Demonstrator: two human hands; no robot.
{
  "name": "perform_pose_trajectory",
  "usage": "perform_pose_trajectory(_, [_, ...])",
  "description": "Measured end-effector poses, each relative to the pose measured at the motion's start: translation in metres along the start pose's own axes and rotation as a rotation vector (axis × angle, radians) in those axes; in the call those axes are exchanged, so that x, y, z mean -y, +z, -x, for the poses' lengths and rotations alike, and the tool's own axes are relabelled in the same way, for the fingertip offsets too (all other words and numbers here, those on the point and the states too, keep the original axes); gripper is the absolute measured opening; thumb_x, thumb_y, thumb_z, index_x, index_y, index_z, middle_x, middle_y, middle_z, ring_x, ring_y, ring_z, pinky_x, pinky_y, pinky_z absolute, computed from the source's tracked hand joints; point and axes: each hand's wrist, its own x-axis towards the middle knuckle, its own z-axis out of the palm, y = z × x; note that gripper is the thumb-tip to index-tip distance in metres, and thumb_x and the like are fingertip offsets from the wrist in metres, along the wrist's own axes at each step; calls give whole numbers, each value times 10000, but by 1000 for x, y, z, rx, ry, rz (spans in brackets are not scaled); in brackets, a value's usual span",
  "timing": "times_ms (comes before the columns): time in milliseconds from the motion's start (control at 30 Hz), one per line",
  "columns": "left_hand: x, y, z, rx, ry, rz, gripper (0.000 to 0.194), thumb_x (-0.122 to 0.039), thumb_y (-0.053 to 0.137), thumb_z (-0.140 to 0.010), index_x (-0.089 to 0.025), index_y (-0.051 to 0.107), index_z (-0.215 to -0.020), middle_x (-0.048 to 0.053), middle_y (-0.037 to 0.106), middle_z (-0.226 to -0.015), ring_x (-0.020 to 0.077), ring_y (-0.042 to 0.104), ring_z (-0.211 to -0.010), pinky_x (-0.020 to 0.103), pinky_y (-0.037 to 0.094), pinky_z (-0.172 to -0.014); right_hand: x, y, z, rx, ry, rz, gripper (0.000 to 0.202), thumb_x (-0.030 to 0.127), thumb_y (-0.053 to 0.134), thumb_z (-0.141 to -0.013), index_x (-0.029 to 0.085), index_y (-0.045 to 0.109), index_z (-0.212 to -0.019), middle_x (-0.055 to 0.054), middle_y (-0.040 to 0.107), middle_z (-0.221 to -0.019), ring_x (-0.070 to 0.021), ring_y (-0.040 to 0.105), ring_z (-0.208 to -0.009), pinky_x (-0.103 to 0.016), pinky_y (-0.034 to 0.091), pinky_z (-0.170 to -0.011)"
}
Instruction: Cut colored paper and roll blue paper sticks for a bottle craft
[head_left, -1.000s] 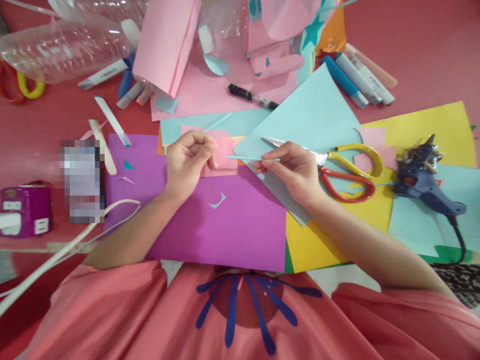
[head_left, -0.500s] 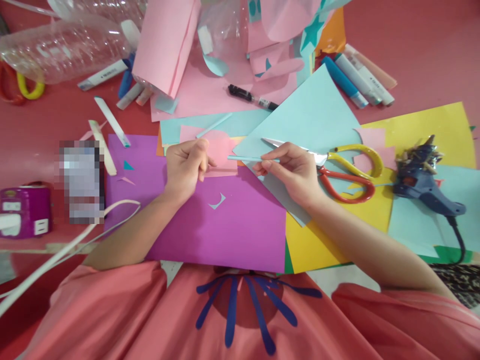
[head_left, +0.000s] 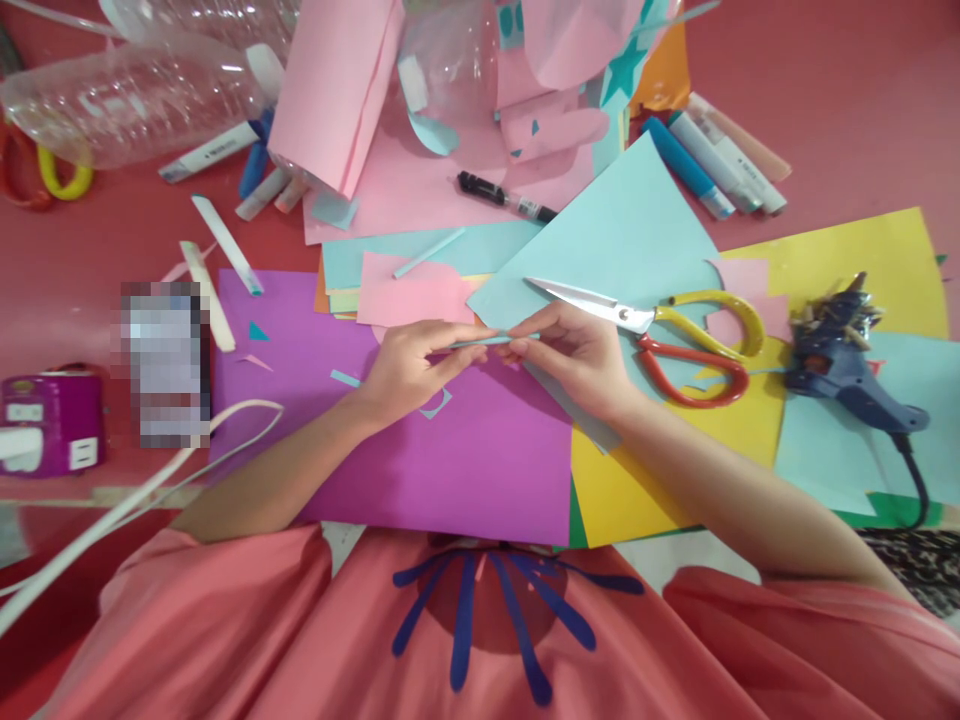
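Between both hands is a thin light blue paper strip (head_left: 493, 341), level above the purple sheet (head_left: 450, 470). My left hand (head_left: 424, 368) pinches its left part between thumb and fingers. On the right part, my right hand (head_left: 574, 350) is closed, its fingertips close to those of my left hand. Scissors (head_left: 634, 318) with yellow and red handles lie just right of my right hand, blades partly open, on a light blue sheet (head_left: 637, 230). A pink paper piece (head_left: 412, 290) lies beyond my left hand. A small blue scrap (head_left: 345, 379) rests on the purple sheet.
A glue gun (head_left: 855, 370) lies at the right on yellow and blue sheets. Markers (head_left: 720, 165) and a black pen (head_left: 484, 188) lie farther back. Plastic bottles (head_left: 142, 100) and a pink-wrapped roll (head_left: 334, 90) are at the back left. A phone (head_left: 166, 365) and white cable (head_left: 150, 475) are at left.
My left hand has moved right and now grips the strip's left part. My right hand has shifted slightly down with the strip. A small blue scrap now shows on the purple sheet.
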Motion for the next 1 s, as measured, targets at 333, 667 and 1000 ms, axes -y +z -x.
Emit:
perform_pose_trajectory(333, [-3, -1, -3, -87, -63, 36, 187, -348, 623, -883, -209, 738, -930, 8, 772, -814, 133, 727, -731, 226, 589, -709, 2, 0, -3, -78, -30, -9, 139, 244, 692, -827, 234, 559, -786, 35, 714, -672, -137, 709, -639, -296, 604, -621])
perform_pose_trajectory(667, [-1, -3, -6, -180, -101, -16, 251, -387, 723, -792, -203, 606, -668, -16, 702, -654, 135, 686, -629, 251, 572, -624, 5, 3, -3, -117, -1, -21, 208, 292, 720, -800, 233, 527, -751, 41, 716, -674, -132, 703, -622, -296, 600, -611])
perform_pose_trajectory(1000, [-4, -2, -6, -132, -128, 106, 218, -407, 630, -858, -198, 683, -826, 1, 745, -791, 145, 729, -753, 263, 607, -693, 4, 1, -3, -115, -11, -16, 230, 336, 717, -808, 232, 519, -752, 45, 709, -697, -133, 705, -645, -317, 607, -630])
